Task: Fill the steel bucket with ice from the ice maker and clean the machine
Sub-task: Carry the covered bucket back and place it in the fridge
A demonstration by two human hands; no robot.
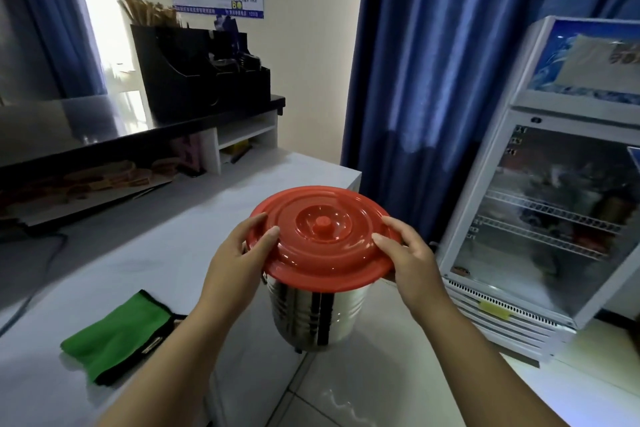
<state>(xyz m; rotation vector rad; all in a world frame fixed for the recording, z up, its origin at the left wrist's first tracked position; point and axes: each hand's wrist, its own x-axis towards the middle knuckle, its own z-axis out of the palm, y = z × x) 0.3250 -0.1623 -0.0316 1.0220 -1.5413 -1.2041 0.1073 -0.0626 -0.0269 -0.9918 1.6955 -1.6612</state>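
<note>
A shiny steel bucket with a round red lid is held in the air past the corner of the white counter, above the tiled floor. My left hand grips the lid's left rim, thumb on top. My right hand grips the right rim the same way. The lid covers the bucket, so its inside is hidden. A folded green cloth lies on the counter at the lower left. No ice maker is in view.
A glass-door display fridge stands at the right on the floor. Blue curtains hang behind. A black organiser with straws sits on the raised dark shelf at the back left. A cable runs along the counter.
</note>
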